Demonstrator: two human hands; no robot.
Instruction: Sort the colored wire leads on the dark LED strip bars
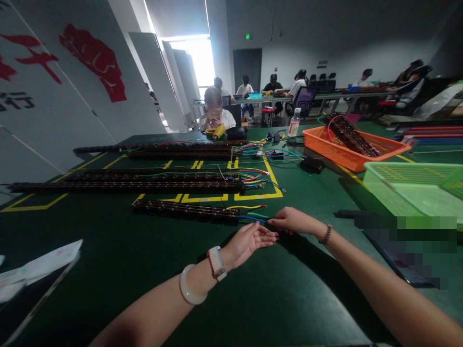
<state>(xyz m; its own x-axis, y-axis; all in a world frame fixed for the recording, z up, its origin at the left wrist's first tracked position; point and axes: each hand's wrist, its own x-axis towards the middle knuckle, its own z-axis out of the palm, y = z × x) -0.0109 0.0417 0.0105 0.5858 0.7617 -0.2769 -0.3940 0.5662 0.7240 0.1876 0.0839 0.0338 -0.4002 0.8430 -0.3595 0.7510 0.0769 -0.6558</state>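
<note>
A short dark wiring bundle (184,209) lies on the green table with yellow, green and blue wires coming out of its right end. The blue wire (249,218) runs to the pinched fingertips of my right hand (294,221), and the green wire (257,214) ends close to the same fingers. Just below these wires, my left hand (251,243) is turned palm up with its fingers stretched out, the tips nearly under my right hand. Whether the left thumb touches the blue wire is hard to tell.
Longer wire bundles (144,186) lie beyond, over yellow tape outlines. To the right stand an orange basket (334,150) holding another bundle and a green basket (376,185). A bottle (294,123) is behind. A person (217,113) sits across the table; others work farther back.
</note>
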